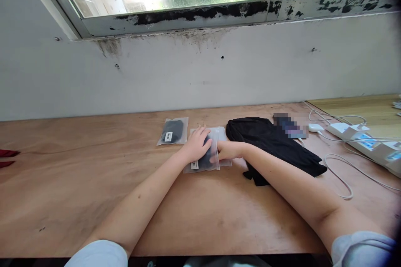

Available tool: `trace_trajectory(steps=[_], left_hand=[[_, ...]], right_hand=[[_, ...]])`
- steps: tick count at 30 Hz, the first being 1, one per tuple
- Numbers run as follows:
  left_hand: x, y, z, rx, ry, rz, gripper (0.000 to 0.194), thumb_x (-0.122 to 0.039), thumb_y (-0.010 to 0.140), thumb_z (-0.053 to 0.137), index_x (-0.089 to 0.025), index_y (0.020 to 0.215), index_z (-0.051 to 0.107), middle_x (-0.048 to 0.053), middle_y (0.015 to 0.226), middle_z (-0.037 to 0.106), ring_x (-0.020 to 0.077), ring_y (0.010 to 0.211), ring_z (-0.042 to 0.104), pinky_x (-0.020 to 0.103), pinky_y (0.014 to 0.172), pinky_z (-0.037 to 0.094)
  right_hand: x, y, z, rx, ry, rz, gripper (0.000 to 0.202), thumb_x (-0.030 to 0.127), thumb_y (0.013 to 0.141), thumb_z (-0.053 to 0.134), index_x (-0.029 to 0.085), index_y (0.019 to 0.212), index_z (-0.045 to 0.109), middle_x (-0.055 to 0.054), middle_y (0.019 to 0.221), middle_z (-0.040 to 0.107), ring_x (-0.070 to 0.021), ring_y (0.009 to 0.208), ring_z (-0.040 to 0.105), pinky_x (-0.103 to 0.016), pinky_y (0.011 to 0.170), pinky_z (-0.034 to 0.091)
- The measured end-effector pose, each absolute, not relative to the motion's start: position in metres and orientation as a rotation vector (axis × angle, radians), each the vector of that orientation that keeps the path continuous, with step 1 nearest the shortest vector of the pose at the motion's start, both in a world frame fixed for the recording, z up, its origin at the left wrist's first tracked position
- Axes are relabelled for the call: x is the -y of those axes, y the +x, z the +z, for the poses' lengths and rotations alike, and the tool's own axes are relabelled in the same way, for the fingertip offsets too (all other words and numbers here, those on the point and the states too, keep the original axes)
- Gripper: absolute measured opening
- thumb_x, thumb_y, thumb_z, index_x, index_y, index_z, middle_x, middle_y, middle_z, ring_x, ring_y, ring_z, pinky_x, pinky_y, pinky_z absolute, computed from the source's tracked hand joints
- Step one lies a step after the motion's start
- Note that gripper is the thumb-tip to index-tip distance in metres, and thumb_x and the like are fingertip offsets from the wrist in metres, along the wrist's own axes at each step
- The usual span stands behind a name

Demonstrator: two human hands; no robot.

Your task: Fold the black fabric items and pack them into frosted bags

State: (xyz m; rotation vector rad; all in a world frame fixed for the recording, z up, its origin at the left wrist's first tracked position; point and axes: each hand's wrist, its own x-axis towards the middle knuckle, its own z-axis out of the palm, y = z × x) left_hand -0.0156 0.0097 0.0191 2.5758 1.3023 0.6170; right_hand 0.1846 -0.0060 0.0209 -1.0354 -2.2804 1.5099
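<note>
A clear zip bag [189,168] with dark folded cloth and a white label inside lies on the wooden table. My left hand [198,145] rests on top of it, fingers stretched and spread. My right hand [231,150] reaches in at the bag's right-hand opening. Its fingers show only dimly through the plastic, so their grip is unclear. The edge of another clear bag [227,162] sticks out beneath. Just beyond my left hand lies a similar bag [173,130] of dark cloth with a white label. Black cloth [260,133] is spread partly under my right forearm.
A blurred-out phone-like object [290,126] lies beside the black cloth. White cables [341,160] run to a power strip [363,137] with plugged-in chargers at the right. Red pieces [8,153] lie at the far left edge. A wall [188,75] with a window bounds the table's back.
</note>
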Motion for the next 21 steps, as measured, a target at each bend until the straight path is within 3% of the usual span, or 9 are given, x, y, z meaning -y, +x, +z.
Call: trace_trajectory(steps=[4,7,11,14,21], left_hand=[[-0.005,-0.012,0.010,-1.311,2.541,0.378,0.062,-0.046,0.097,0.045,-0.015,0.150,0.042,0.016,0.162,0.032,0.0321,0.153,0.021,0.052,0.123,0.021],[-0.002,-0.009,0.010,-1.347,2.555,0.232,0.069,-0.054,0.096,0.045,-0.020,0.155,0.035,0.012,0.164,0.027,0.0326,0.153,0.021,0.052,0.123,0.020],[0.003,-0.005,0.020,-1.413,2.589,0.026,0.069,-0.057,0.094,0.043,-0.023,0.155,0.037,0.012,0.165,0.024,0.0356,0.152,0.023,0.052,0.122,0.022],[0.006,-0.001,0.021,-1.401,2.654,-0.032,0.066,-0.052,0.096,0.039,-0.018,0.152,0.042,0.012,0.166,0.022,0.0352,0.153,0.019,0.051,0.122,0.020],[0.006,0.004,0.009,-1.368,2.704,-0.049,0.067,-0.048,0.097,0.033,-0.015,0.156,0.033,0.009,0.165,0.027,0.0300,0.153,0.020,0.050,0.124,0.017]], right_hand=[[-0.014,0.207,0.024,2.269,-1.064,1.638,0.011,0.023,0.077,0.064,0.016,0.076,0.073,-0.001,0.068,0.070,-0.0143,0.063,0.063,-0.023,0.063,0.051],[-0.025,0.217,0.020,2.166,-1.403,1.296,0.013,0.021,0.083,0.059,0.016,0.081,0.071,-0.001,0.058,0.065,-0.0137,0.051,0.059,-0.022,0.051,0.045],[-0.026,0.210,0.008,2.060,-1.559,0.703,0.020,0.026,0.092,0.056,0.016,0.105,0.068,-0.005,0.076,0.073,-0.0141,0.058,0.064,-0.023,0.059,0.046],[-0.022,0.201,0.000,2.200,-1.528,0.378,0.020,0.027,0.092,0.058,0.018,0.104,0.071,-0.008,0.091,0.075,-0.0184,0.079,0.069,-0.025,0.071,0.047],[-0.021,0.197,0.001,2.288,-1.584,0.259,0.022,0.028,0.089,0.060,0.017,0.102,0.074,-0.009,0.097,0.076,-0.0211,0.087,0.069,-0.026,0.073,0.045]])
